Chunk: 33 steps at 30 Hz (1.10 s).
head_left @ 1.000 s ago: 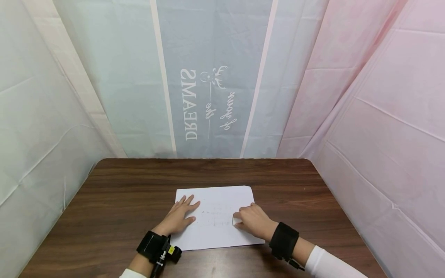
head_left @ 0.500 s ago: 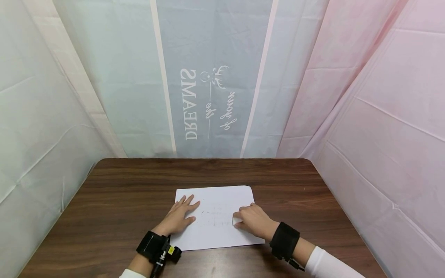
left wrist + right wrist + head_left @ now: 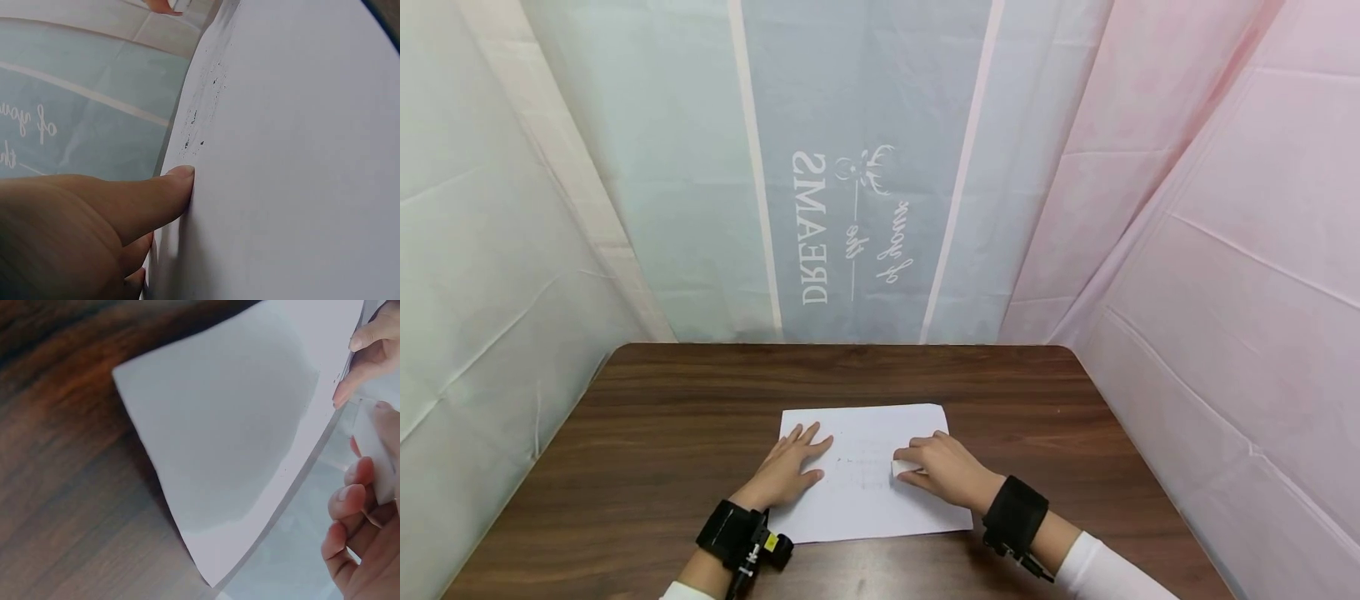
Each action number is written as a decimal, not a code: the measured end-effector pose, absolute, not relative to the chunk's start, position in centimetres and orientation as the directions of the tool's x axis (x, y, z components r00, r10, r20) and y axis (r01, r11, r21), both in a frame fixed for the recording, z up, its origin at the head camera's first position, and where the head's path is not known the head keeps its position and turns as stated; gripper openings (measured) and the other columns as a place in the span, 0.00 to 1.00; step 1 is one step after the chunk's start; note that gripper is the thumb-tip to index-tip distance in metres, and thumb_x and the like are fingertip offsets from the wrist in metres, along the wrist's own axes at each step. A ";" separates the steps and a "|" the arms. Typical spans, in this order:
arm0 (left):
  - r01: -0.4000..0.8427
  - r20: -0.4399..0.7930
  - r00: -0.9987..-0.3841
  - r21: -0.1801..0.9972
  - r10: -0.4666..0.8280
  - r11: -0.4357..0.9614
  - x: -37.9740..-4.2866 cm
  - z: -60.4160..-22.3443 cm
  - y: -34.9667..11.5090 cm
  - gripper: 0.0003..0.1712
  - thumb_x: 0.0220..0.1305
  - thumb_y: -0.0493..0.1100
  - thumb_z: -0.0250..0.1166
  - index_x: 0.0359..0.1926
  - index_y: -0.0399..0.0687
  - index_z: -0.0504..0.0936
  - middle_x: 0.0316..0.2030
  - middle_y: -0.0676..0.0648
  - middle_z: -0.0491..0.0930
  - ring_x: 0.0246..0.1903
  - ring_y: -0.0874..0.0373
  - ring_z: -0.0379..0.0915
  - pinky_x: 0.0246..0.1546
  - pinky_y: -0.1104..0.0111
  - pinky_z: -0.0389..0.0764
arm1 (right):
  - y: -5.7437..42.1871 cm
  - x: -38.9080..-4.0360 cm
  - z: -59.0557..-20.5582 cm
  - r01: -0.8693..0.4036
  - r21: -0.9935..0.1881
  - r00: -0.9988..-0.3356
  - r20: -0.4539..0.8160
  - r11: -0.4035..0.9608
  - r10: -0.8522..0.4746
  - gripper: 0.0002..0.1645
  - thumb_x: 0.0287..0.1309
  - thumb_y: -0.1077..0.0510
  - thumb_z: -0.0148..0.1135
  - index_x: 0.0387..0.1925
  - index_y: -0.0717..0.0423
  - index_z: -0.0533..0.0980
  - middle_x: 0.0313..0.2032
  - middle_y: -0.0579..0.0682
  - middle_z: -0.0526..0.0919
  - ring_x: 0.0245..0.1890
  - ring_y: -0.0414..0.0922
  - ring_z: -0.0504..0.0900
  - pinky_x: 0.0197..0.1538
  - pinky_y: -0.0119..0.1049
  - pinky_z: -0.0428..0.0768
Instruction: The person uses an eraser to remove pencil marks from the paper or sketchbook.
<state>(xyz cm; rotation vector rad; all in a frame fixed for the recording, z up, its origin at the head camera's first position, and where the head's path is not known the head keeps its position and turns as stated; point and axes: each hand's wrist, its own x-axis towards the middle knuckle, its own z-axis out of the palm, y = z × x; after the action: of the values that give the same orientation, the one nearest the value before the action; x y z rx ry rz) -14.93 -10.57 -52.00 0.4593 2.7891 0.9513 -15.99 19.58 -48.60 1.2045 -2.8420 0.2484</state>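
Observation:
A white sheet of paper (image 3: pixel 872 517) lies on the brown wooden table. My left hand (image 3: pixel 786 471) rests flat on the paper's left part, fingers spread; in the left wrist view the thumb (image 3: pixel 150 197) lies along the sheet. Between thumb and fingers, my right hand (image 3: pixel 953 473) pinches a white block-shaped eraser (image 3: pixel 375 453) over the right half of the paper. Faint grey smudges and dark specks (image 3: pixel 194 117) run across the sheet's middle, between both hands. My right palm hides part of the eraser.
Wooden tabletop (image 3: pixel 685 400) surrounds the paper on all sides. Behind it hangs a pale blue cloth (image 3: pixel 865 100) with mirrored lettering, with whitish cloth at the left and pink cloth (image 3: pixel 1247 292) at the right. Black straps (image 3: pixel 1015 517) with cameras circle both wrists.
My right hand, still pinching the eraser, has shifted slightly left and away from me over the paper. The left hand keeps its place on the sheet.

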 end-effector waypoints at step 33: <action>0.239 -0.060 -0.940 0.591 0.337 0.771 -13.2 -52.0 -11.0 0.29 0.64 0.38 0.70 0.67 0.45 0.77 0.75 0.34 0.62 0.77 0.30 0.49 0.74 0.35 0.50 | 18.6 -15.8 -48.3 -0.722 -0.188 -0.691 0.188 0.665 -0.698 0.17 0.67 0.44 0.64 0.51 0.45 0.85 0.38 0.38 0.87 0.35 0.31 0.80 0.44 0.35 0.79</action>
<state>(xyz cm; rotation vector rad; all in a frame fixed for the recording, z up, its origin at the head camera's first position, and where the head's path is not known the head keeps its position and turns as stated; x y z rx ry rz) -13.17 -10.96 -51.97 0.4586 2.8013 0.9016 -15.84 18.59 -48.32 1.1867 -2.7754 0.3787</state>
